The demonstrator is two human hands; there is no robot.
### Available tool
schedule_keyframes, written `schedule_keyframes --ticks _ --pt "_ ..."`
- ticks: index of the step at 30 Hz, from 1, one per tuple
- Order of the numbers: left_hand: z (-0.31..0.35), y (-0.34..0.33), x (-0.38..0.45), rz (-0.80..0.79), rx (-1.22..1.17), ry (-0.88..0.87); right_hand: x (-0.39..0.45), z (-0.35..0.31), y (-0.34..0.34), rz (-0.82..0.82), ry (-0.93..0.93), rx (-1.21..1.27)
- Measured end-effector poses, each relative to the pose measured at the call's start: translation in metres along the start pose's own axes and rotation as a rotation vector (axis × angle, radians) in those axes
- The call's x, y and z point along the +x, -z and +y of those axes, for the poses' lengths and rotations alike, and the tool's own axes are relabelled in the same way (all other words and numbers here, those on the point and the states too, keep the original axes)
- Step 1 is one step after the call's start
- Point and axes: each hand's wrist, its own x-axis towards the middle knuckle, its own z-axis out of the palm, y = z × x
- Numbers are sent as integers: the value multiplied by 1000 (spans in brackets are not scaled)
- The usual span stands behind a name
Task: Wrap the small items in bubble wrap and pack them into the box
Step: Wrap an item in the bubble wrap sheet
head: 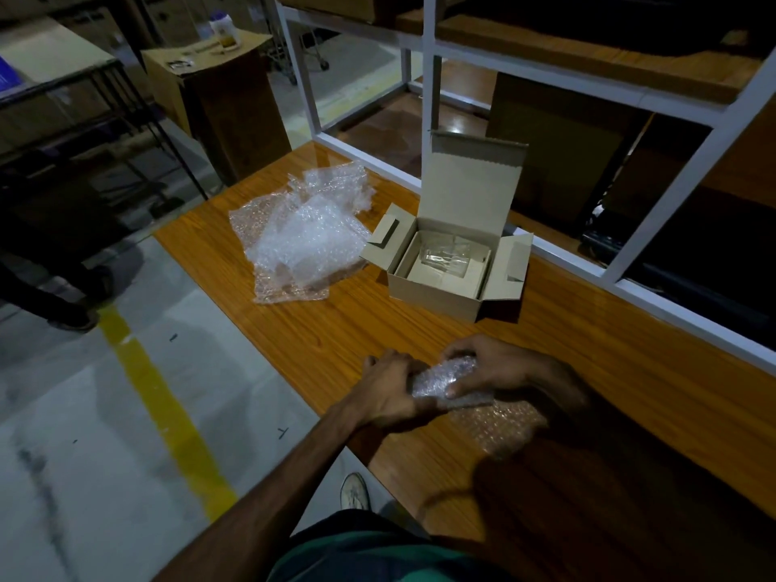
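Near the table's front edge both hands hold a small bundle of bubble wrap (pixel 441 382); whatever is inside is hidden. My left hand (pixel 392 394) grips its left end. My right hand (pixel 504 367) curls over its right side, thumb underneath. A loose tail of the same sheet (pixel 499 430) trails on the wood below the right hand. Farther back stands an open cardboard box (pixel 432 287), lid upright and side flaps spread, with a clear wrapped item (pixel 445 258) lying inside. A pile of spare bubble wrap sheets (pixel 300 235) lies left of the box.
The orange wooden table (pixel 378 333) ends at the left over a concrete floor with a yellow line (pixel 163 409). A white shelf frame (pixel 428 90) borders the table's far side. A tall carton with a jar on top (pixel 222 90) stands beyond the table. Another person's legs (pixel 50 287) show at left.
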Motion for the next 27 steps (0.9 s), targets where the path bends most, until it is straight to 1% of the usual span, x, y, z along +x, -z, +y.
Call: schedule_keyframes --ticks 5,8,12,13,15,17,18,20,21,24,27 --pt "4 -3 2 36 -12 -6 -3 5 -1 -29 15 44" --pt "5 -1 4 58 -24 -10 -3 4 2 -17 -27 93" --pt "6 4 9 3 -74 33 -4 1 5 11 -65 175" --pt "7 6 9 -20 -133 59 -3 2 7 23 -60 181" --pt "10 13 8 -57 -325 100 -5 -3 11 24 -25 178" --pt "12 22 6 -48 -539 122 -8 -6 17 31 24 211" --pt "13 26 5 -30 -635 136 -11 -6 20 53 49 257" --pt "15 33 3 -3 -782 165 -16 -7 24 97 108 455" --pt "16 36 3 2 -836 178 -18 -6 26 110 132 565" --pt "16 38 5 9 -943 214 -23 -5 27 130 212 780" --pt "12 40 7 19 -1072 216 -23 -1 26 127 197 1094"
